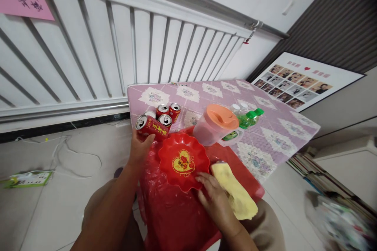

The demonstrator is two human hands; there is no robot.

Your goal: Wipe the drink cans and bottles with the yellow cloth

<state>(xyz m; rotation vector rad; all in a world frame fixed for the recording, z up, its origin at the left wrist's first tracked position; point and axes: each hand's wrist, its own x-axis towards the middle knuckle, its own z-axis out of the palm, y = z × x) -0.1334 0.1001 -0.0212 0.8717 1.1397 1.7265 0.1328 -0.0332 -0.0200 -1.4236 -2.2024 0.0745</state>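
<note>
My left hand (pixel 139 148) is closed around a red drink can (pixel 156 128) with yellow characters, which leans to the left with its opened top facing up. Other red cans (pixel 174 112) stand just behind it, their tops opened too. A red plate (pixel 172 178) with a scalloped edge and a yellow heart printed in its middle lies in front of me. My right hand (pixel 215 199) grips the plate's near right rim, fingers inside and thumb outside. Beside that hand, to the right, lies a folded yellow cloth (pixel 235 192).
Red plastic sheeting (pixel 167 217) covers the near part of the table. A clear pitcher (pixel 203 129) with an orange lid stands behind the plate, near green-capped bottles (pixel 250 115). The flowered tablecloth (pixel 275 137) reaches toward the radiator (pixel 122 43). White cables (pixel 76 143) lie on the floor.
</note>
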